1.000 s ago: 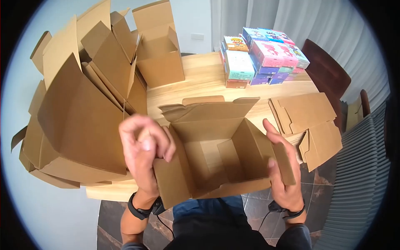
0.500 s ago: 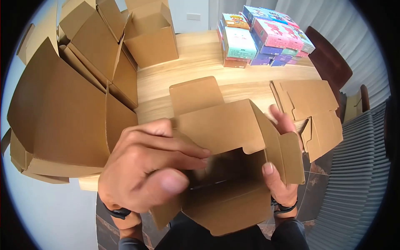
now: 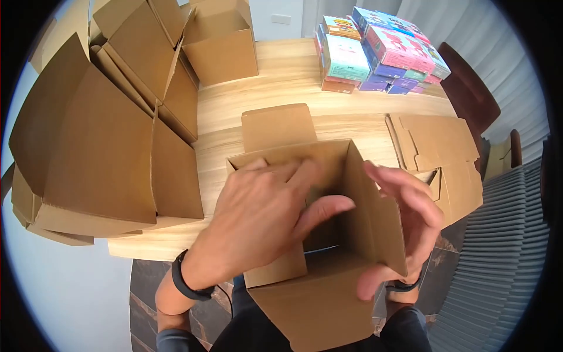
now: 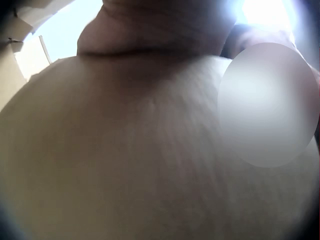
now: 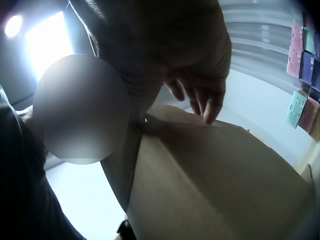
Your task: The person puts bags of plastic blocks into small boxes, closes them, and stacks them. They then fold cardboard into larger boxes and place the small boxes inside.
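An open cardboard box (image 3: 316,305) is held above the table's front edge, its flaps spread and its mouth facing the head camera. Over its left side my left hand (image 3: 264,211) reaches into the opening, fingers extended and slightly blurred, thumb stretched to the right. My right hand (image 3: 413,220) grips the box's right side, fingers behind the side flap and thumb at its lower corner. In the right wrist view my right hand (image 5: 185,55) lies along the edge of the box (image 5: 200,175). Cardboard (image 4: 100,150) fills most of the left wrist view.
Several open cardboard boxes (image 3: 88,141) stand at the left, another box (image 3: 223,58) behind them. Colourful small boxes (image 3: 346,58) are stacked at the back right of the wooden table (image 3: 281,64). Flattened cardboard (image 3: 440,141) lies at the right, with a chair (image 3: 472,94) beyond.
My left hand has moved rightward and into the box's mouth, fingers now extended. The box has tipped toward my body since the earliest frame, and the back flap near the opening is folded inward.
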Motion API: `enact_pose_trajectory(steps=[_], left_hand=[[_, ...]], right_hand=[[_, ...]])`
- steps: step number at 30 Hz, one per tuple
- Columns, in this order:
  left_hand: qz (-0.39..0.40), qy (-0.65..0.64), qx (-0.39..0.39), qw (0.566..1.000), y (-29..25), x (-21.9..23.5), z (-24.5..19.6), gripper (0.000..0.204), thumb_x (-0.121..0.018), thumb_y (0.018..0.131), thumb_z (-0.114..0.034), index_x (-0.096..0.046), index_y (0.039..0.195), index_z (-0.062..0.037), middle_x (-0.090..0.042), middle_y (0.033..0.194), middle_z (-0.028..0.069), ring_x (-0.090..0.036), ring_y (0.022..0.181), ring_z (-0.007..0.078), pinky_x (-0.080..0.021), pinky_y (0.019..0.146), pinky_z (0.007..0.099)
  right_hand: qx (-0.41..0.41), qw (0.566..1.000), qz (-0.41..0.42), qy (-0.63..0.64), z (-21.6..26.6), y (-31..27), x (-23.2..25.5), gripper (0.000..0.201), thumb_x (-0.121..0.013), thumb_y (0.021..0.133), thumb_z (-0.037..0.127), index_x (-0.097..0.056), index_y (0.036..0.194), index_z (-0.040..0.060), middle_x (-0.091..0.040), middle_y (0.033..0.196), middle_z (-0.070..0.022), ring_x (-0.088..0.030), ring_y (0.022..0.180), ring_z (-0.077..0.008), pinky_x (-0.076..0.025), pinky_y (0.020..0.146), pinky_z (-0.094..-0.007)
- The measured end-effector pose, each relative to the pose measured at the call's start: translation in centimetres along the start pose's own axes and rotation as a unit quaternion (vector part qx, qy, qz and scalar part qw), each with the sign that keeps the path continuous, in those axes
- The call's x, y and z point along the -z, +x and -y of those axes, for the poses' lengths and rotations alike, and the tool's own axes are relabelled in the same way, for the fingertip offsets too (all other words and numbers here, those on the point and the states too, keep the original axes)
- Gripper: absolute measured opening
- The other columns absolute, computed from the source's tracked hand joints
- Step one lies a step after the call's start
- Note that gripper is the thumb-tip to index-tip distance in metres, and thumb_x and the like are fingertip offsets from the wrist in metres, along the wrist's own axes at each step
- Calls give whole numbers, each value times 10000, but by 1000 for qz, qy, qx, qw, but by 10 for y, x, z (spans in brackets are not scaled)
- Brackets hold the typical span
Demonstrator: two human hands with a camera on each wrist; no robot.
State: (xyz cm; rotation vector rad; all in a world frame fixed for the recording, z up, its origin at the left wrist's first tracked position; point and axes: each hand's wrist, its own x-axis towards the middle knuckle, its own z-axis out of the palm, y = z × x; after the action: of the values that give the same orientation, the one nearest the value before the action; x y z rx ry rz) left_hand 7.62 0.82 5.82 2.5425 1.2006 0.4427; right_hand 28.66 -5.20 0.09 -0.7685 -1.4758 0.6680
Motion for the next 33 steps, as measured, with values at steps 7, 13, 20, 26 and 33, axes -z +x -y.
enact_pose_trajectory(steps=[7,13,20,26,33], left_hand=[[-73,-122,-23,990,-6,-5,15,363,-708,913,-121,-677,1275,-123,-593,1422,107,-557,1197,335,-431,973,413],[-5,-94,-127,987,-7,3,40,619,-761,751,-17,-646,1337,-180,-509,1534,83,-504,1341,336,-404,1050,462],[-25,-69,-43,996,-25,14,22,858,-873,734,-268,-514,1506,-166,-421,1585,151,-421,1422,383,-323,1152,559],[-25,-54,32,998,-31,3,17,1122,-936,665,-374,-362,1609,-174,-345,1620,187,-392,1446,389,-384,1115,514],[-100,-509,167,839,-72,-13,15,1143,-840,870,-187,-23,1663,-86,-120,1709,188,-179,1578,331,-253,1246,462]], right_hand=[[159,916,284,-233,5,3,17,830,-534,891,767,-733,1037,-26,-637,1271,-248,-643,1211,-474,-356,1164,-588],[91,965,-5,-248,16,-14,-14,291,-686,912,280,-749,953,-1,-683,1222,-224,-682,1152,-396,-515,985,-483],[78,886,149,-433,31,3,-17,285,-604,895,238,-761,971,13,-643,1245,-234,-638,1172,-411,-498,932,-437],[-49,916,115,-381,29,-19,-14,541,-672,923,328,-615,1301,-54,-434,1472,-363,-505,1340,-482,-442,1102,-526],[-313,949,7,21,25,-35,0,1044,-301,991,790,-266,1600,-57,-323,1649,-223,-312,1534,-313,-233,1248,-421]])
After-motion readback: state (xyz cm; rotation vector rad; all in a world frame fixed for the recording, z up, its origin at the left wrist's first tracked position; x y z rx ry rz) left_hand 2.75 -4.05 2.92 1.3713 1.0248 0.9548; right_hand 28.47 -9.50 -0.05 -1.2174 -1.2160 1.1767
